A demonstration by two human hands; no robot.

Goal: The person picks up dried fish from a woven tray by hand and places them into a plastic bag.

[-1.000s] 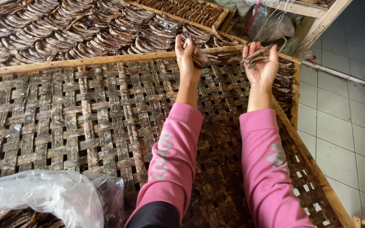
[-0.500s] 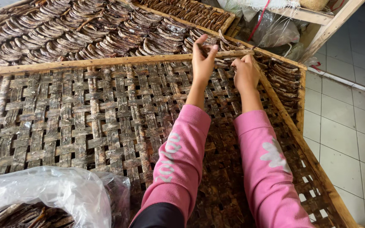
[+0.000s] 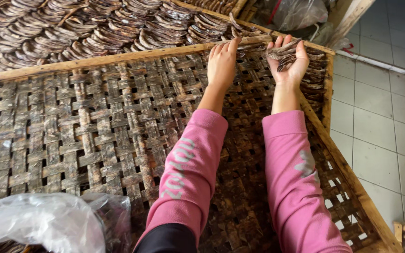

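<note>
A woven drying tray (image 3: 85, 136) fills the middle of the view, its far right corner holding a short row of dried fish (image 3: 316, 77). The left hand (image 3: 222, 63) rests flat at the tray's far edge; the right hand (image 3: 289, 61), just beside it, holds a bunch of fish (image 3: 282, 50). Behind lies a second tray (image 3: 94, 28) packed with rows of fish. A plastic bag (image 3: 48, 225) sits at the near left, tiled floor (image 3: 380, 117) to the right.
</note>
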